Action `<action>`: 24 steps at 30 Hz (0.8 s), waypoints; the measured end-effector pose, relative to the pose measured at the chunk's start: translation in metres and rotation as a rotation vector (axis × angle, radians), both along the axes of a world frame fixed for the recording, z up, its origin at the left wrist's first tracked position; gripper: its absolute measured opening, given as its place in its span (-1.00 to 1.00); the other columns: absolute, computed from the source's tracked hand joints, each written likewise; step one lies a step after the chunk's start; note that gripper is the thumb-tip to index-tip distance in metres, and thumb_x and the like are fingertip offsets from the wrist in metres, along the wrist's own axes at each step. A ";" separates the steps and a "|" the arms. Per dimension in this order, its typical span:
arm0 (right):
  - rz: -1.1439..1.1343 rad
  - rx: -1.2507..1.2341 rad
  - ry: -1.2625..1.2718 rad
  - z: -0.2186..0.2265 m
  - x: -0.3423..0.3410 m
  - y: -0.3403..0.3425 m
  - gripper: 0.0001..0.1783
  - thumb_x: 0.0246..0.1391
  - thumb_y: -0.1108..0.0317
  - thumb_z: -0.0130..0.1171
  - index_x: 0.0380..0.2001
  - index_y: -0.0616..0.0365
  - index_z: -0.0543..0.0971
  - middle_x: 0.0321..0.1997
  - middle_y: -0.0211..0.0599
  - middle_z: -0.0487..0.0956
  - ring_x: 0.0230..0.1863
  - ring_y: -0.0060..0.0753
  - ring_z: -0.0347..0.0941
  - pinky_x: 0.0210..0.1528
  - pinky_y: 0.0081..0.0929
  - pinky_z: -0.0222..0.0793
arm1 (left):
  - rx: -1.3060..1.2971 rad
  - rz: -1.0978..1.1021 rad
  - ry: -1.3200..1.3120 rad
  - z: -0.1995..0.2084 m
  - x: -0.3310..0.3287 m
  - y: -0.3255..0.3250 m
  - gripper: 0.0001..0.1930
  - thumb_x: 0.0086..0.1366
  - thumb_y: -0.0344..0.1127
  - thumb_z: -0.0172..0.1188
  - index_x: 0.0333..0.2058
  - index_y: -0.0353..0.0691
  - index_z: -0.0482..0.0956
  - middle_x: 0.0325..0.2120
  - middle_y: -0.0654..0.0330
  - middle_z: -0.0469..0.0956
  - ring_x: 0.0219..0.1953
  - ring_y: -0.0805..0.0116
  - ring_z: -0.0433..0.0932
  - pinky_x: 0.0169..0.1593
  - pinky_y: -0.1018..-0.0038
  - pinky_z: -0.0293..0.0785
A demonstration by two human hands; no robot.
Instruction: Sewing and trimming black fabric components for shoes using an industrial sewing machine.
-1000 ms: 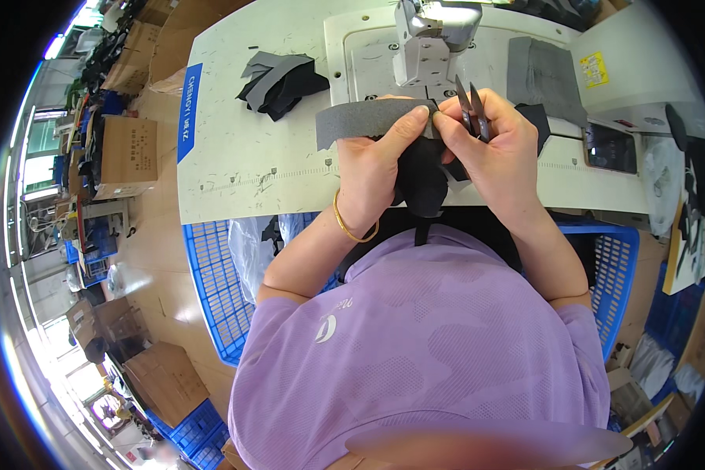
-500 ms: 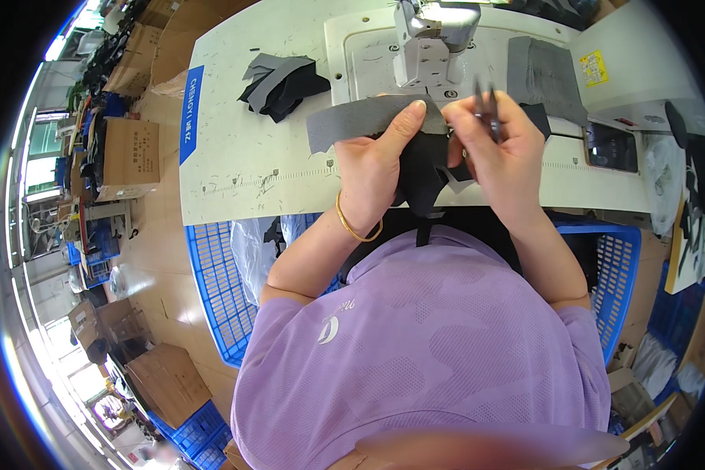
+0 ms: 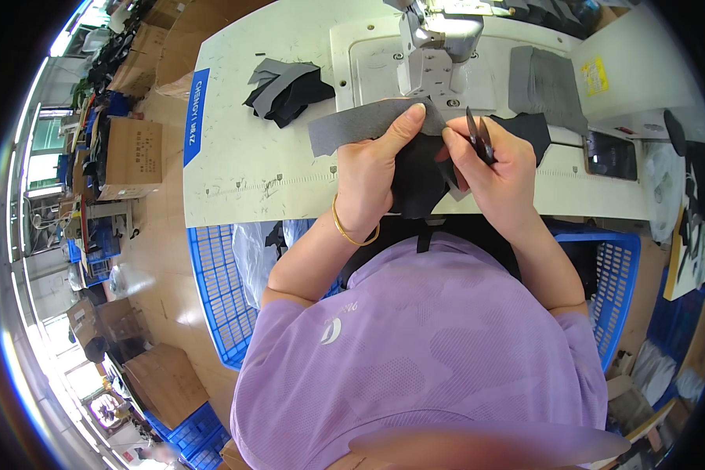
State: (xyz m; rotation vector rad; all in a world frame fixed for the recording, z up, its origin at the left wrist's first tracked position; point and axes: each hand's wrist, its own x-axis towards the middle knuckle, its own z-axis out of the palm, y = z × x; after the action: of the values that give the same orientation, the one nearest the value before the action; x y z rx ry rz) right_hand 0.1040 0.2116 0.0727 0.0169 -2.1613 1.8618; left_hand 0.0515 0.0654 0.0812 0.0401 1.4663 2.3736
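A strip of grey fabric [image 3: 351, 128] joined with or overlapping black fabric [image 3: 417, 178] is held above the front of the sewing table. My left hand [image 3: 370, 163] grips it, thumb pressed on the grey side and fingers underneath. Small dark thread snips [image 3: 480, 142] sit in my right hand [image 3: 500, 174], blades pointing up and away from the cloth. The thumb and forefinger of that hand pinch together at the cloth's right edge; what lies between their tips is too small to make out. Behind both hands stands the sewing machine head [image 3: 435, 59].
A pile of grey and black pieces [image 3: 283, 92] lies on the table's left. At right are a stack of grey pieces [image 3: 542, 88], a black piece [image 3: 531, 133] and a phone-like dark screen [image 3: 609, 154]. Blue baskets [image 3: 221, 294] flank my lap below the table edge.
My right hand has shifted slightly down and left, and the snips have tilted in it. The black cloth hangs differently beneath my hands. My left hand keeps its hold.
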 end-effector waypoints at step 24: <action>-0.105 -0.080 0.108 0.012 -0.034 -0.008 -0.89 0.14 0.41 0.14 -0.40 0.23 0.56 -0.61 -0.44 0.59 -0.69 -0.81 0.33 -0.63 -0.74 0.20 | -0.193 0.033 -0.039 0.027 -0.046 0.006 -0.79 0.19 -0.36 0.33 -0.46 -0.46 0.61 -0.54 0.13 0.59 -0.58 0.46 0.54 -0.53 0.60 0.43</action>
State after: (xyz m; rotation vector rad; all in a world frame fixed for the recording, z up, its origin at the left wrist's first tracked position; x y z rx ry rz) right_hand 0.0697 0.2035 0.0848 -0.0128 -1.9760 1.8431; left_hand 0.0057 0.0710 0.1084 -0.0783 1.6813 2.2336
